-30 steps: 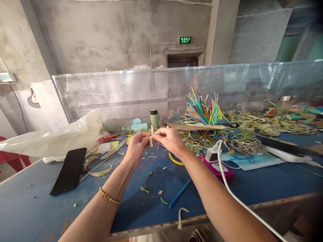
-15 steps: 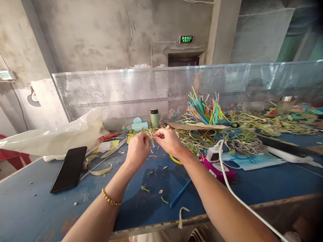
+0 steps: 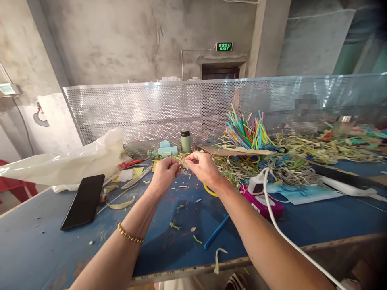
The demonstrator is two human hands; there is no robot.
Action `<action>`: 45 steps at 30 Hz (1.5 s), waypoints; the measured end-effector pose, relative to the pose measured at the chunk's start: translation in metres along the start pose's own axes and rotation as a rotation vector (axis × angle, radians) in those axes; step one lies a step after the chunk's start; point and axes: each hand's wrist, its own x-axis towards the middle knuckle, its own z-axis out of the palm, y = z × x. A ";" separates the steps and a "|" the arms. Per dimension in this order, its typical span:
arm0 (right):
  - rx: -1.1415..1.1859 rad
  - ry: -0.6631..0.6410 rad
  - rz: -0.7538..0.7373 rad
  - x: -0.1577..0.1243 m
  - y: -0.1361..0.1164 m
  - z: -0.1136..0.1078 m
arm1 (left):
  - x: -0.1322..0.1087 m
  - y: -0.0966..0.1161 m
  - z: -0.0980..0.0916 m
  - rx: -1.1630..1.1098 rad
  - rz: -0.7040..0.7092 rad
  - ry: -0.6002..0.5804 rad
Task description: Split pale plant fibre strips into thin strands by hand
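Note:
My left hand point(image 3: 165, 172) is closed in a pinch over the blue table point(image 3: 121, 245), thumb against bent forefinger. My right hand point(image 3: 203, 166) pinches just beside it, fingertips almost meeting the left ones. Between them shows a thin pale plant strip point(image 3: 182, 165), like dried husk; its ends are hidden in the fingers. Behind the hands lies a heap of dried plant strips point(image 3: 232, 165). Small scraps point(image 3: 174, 225) are scattered on the table below my wrists.
A black phone point(image 3: 83, 202) and a plastic bag point(image 3: 90, 161) lie left. Behind stand a green bottle point(image 3: 185, 143) and a perforated metal screen point(image 3: 151, 108). At right are colourful sticks point(image 3: 246, 131), a magenta box point(image 3: 267, 203) and a white cable point(image 3: 272, 217). A blue stick point(image 3: 216, 232) lies in front.
My left hand has turned slightly and shifted a little, with its fingertips now lower. The pale strip hanging between the hands shows less plainly. My right hand stays almost in place.

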 end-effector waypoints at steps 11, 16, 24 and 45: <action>0.092 0.031 -0.020 0.000 0.003 0.003 | -0.002 0.007 0.002 -0.105 -0.009 -0.007; 0.100 -0.007 -0.056 -0.001 0.003 0.005 | -0.001 0.003 0.003 -0.133 0.039 -0.067; -0.255 0.064 -0.274 -0.003 -0.006 0.003 | 0.001 -0.003 0.000 -0.098 0.041 -0.093; -0.166 0.011 -0.179 0.003 0.004 -0.004 | -0.001 0.001 -0.001 -0.216 -0.031 -0.200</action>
